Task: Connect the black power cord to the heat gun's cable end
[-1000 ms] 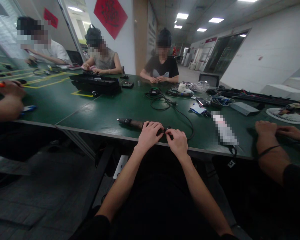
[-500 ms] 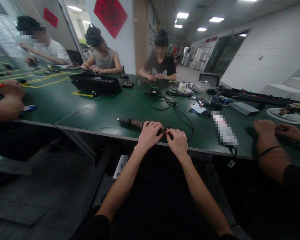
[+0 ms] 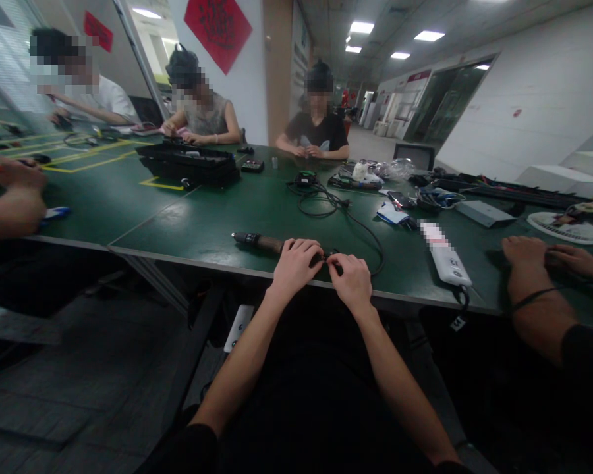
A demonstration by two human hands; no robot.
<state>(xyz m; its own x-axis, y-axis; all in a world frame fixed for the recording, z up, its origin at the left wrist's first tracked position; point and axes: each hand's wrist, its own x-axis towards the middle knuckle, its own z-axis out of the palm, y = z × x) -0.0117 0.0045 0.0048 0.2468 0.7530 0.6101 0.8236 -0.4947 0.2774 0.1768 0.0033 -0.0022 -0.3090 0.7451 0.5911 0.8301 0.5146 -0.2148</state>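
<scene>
An electric screwdriver lies along the near edge of the green table, its dark nose and metal tip pointing left. My left hand is wrapped over the rear part of its brown body, which hides that stretch. Close by on the right, my right hand pinches the dark cable end at the back of the screwdriver. The fingertips of both hands nearly meet there, so the joint between cable and tool is mostly covered. From there a black cable curves right and back to a small dark box.
A white power strip lies right of my hands. A black tray stands back left. Parts, a blue-and-white packet and a white round grille are at right. Other people's arms rest at both sides; more people sit opposite.
My hands keep nearly the same place on the screwdriver and cable. The view has shifted very slightly.
</scene>
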